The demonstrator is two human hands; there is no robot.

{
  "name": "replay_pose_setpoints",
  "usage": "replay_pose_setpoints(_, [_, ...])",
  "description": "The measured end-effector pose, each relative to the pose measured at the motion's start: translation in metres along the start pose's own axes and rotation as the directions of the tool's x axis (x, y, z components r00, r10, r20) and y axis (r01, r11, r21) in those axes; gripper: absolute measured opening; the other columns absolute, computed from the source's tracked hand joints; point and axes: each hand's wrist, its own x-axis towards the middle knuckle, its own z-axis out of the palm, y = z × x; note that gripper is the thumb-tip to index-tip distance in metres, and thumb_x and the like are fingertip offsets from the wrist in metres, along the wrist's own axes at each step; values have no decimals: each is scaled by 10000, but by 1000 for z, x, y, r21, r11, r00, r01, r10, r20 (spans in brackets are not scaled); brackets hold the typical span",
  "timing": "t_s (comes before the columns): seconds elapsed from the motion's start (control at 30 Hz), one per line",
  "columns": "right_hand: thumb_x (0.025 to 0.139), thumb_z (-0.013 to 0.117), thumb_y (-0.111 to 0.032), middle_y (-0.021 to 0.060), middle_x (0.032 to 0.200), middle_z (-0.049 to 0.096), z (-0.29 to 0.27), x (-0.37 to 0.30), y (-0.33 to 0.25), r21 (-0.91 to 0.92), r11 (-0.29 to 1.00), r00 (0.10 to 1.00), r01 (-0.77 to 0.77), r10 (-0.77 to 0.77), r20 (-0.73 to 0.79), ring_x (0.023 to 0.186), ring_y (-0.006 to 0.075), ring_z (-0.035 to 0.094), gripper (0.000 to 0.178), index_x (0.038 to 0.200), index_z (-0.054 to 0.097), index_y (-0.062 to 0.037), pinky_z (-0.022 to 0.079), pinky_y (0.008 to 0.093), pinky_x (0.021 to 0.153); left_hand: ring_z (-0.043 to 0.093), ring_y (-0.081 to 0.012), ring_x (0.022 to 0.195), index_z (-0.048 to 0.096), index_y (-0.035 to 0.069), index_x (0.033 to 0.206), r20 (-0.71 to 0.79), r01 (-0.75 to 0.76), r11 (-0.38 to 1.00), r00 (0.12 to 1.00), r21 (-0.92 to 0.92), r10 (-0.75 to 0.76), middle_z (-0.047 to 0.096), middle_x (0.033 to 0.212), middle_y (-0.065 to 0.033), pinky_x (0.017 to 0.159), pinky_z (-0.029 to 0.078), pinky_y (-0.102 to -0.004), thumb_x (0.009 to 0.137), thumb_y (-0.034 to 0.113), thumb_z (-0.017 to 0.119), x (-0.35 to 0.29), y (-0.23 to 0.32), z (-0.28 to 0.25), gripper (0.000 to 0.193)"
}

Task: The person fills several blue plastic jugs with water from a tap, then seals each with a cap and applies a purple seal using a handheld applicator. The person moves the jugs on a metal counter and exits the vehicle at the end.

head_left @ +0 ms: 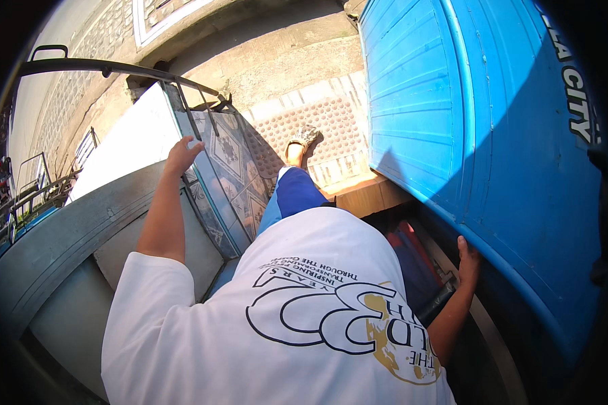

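Observation:
My left hand [182,155] is raised with its fingers apart and holds nothing. It is beside the upper edge of a low wall faced with patterned tiles [224,158], close to a dark metal rail [192,116]. On the right, my right hand [467,262] is at the lower edge of a large blue metal panel [419,94]. Its thumb points up along that edge, and the other fingers are mostly hidden; it appears to grip the rim. My foot in a sandal [305,136] stands on a studded brown mat [338,125] between wall and panel.
A tiled step edge [368,194] lies beside my leg, with a dark gap holding red and blue things [412,256] below it. A grey ledge [81,226] runs along the left. Beyond are concrete pavement [277,67] and a stone-paved strip [94,50].

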Motion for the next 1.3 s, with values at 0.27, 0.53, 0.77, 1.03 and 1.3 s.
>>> replay_pose_setpoints(0.27, [863, 594, -697, 84, 884, 697, 5, -16, -73, -128, 864, 874, -487, 481, -70, 590, 120, 584, 697, 1046, 675, -29, 472, 291, 566, 560, -332, 1278, 558, 15, 1366, 88, 73, 995, 994, -63, -67, 594, 1345, -229, 1069, 429, -396, 894, 506, 666, 56, -63, -41, 690])
replay_pose_setpoints(0.53, [897, 542, -695, 65, 814, 685, 20, -9, -86, 103, 786, 788, -609, 615, -36, 570, 123, 577, 663, 975, 658, -47, 481, 274, 553, 633, -279, 1138, 569, -2, 1334, 485, 93, 973, 874, -211, 22, 652, 1235, -195, 978, 475, -362, 894, 490, 684, 65, -31, -2, 670])
replay_pose_setpoints(0.77, [934, 523, -648, 59, 858, 692, 11, 9, -53, 115, 797, 790, -593, 603, -112, 614, 118, 583, 650, 1102, 670, -38, 491, 287, 601, 603, -209, 1150, 554, -19, 1330, 483, 72, 971, 874, -229, 49, 652, 1215, -144, 1009, 453, -321, 933, 372, 701, 126, -36, -10, 576])
replay_pose_setpoints(1.03, [950, 530, -600, 30, 893, 659, 19, 3, -76, 51, 832, 823, -552, 554, -124, 654, 95, 536, 611, 1139, 669, -35, 468, 258, 651, 619, -237, 1172, 514, -51, 1371, 474, -121, 981, 862, -155, 181, 646, 1258, -199, 995, 476, -340, 909, 498, 693, 179, 45, -42, 739])
replay_pose_setpoints(1.3, [943, 555, -577, 35, 861, 673, 16, 13, -64, 70, 821, 804, -566, 569, -173, 658, 100, 562, 577, 1090, 690, -35, 473, 265, 628, 600, -229, 1181, 510, -62, 1363, 531, -164, 939, 789, -304, 310, 653, 1235, -166, 1018, 450, -329, 917, 439, 712, 184, 105, -14, 700])
